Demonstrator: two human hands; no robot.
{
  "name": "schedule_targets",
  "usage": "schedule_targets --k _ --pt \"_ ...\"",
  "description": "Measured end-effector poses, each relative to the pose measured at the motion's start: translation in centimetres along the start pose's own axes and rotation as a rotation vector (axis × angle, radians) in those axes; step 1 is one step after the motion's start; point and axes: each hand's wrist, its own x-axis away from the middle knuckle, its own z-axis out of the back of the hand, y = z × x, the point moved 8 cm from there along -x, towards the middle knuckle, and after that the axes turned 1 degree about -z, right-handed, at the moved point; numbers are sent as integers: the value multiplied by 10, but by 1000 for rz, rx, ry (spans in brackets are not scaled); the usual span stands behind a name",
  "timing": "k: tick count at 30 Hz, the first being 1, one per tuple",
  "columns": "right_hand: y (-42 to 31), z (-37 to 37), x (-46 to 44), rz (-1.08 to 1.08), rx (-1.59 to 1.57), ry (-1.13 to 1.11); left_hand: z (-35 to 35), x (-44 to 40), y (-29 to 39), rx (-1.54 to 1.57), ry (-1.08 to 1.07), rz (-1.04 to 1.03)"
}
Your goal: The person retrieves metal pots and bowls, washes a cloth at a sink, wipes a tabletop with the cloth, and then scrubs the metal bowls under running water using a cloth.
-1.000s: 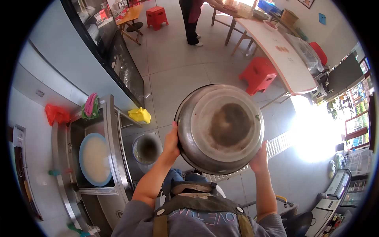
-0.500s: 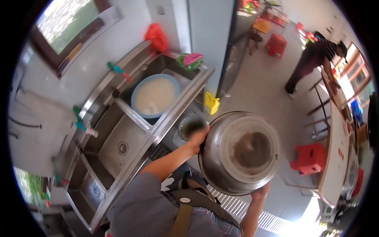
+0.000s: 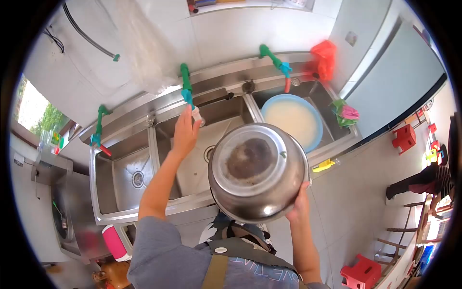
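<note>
My right hand grips the rim of a large stainless steel basin, tilted so that its stained underside faces me. The basin is over the front edge of the sink, partly covering the middle compartment. My left hand is off the basin, its fingers stretched up at the middle green and blue tap. Whether the fingertips touch the tap, I cannot tell. In the right compartment a light blue tub holds cloudy, whitish liquid.
The steel sink has three compartments, with more taps at left and right. A red bag hangs at the back right corner. Red stools stand on the floor, and another person is at the far right.
The view has swung to the left to face the sink. My left hand has let go of the basin and reached to the middle tap; my right hand still holds the basin.
</note>
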Motion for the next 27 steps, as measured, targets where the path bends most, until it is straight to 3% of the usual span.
schedule_targets --k 2,4,8,11,15,16,20,27 --pt "34 -41 -35 -53 52 12 16 -31 -30 -76 -44 -219" --pt "70 -50 -70 -129 46 89 22 -59 -47 -37 -223 -281" --pt "127 -47 -124 -213 19 124 -18 -78 -80 -76 -452 -551" --pt "156 -45 -150 -274 75 241 -34 -92 -88 104 -556 -515" --pt "194 -30 -185 -279 60 235 -43 -98 -81 55 -398 -597" --pt "191 -45 -176 -271 104 297 -36 -100 -73 58 -191 -674" --pt "205 -62 -180 -254 4 292 -44 -104 -63 -94 -53 -591" --pt "228 -75 -194 -296 99 323 -58 -108 -61 -120 -32 -577"
